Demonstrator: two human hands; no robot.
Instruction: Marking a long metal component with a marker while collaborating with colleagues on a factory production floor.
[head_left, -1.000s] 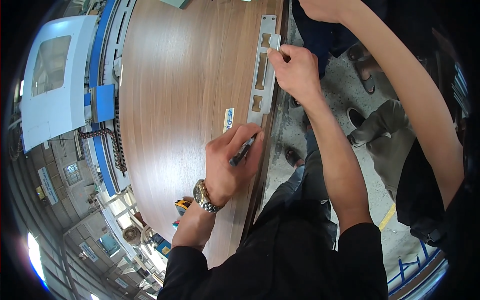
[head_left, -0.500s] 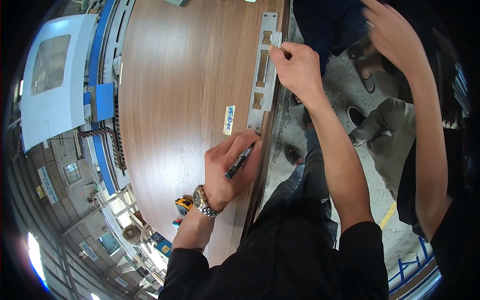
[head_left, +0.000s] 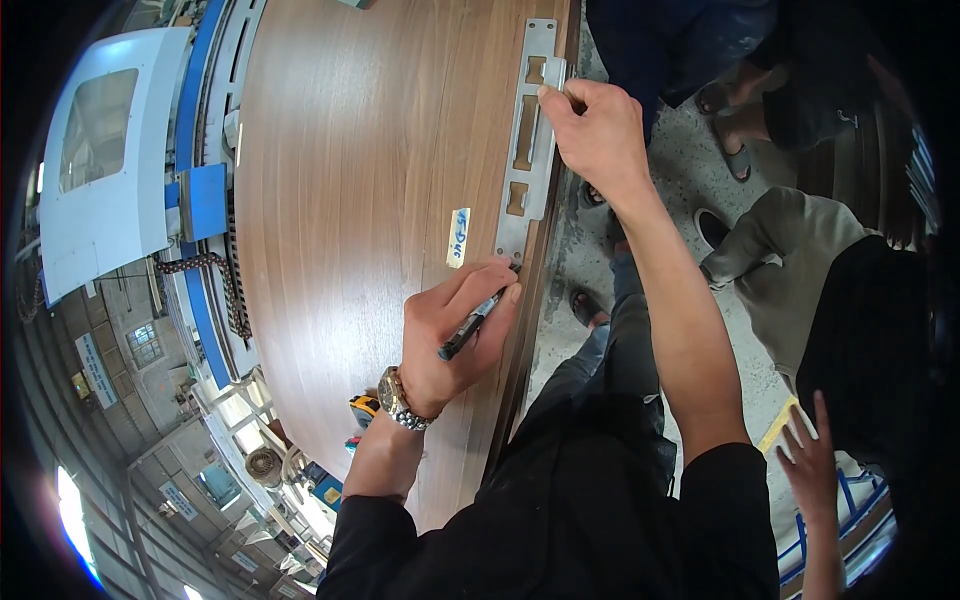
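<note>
A long silver strike plate (head_left: 541, 165) with rectangular cut-outs and screw holes lies along the right edge of a brown wood-grain panel (head_left: 340, 200). My right hand (head_left: 607, 140) grips its outer edge near the far end, thumb on top. Wearing a metal watch (head_left: 397, 400), my left hand (head_left: 435, 330) is closed round a dark marker pen (head_left: 468, 330). The pen's tip is at the panel edge beside the plate's near end; whether it touches the wood I cannot tell. A strip of tape with blue handwriting (head_left: 458, 238) is stuck on the panel left of the plate.
A yellow-and-black tape measure (head_left: 364, 408) lies by my left forearm. Beyond the panel's left side stands a blue and white machine (head_left: 115, 150). Several people stand to the right; a co-worker's raised hand (head_left: 808, 470) shows at the lower right.
The co-worker's arm on the right has swung from the top down to the lower right. My left hand and the marker have shifted slightly left; my right hand still holds the plate.
</note>
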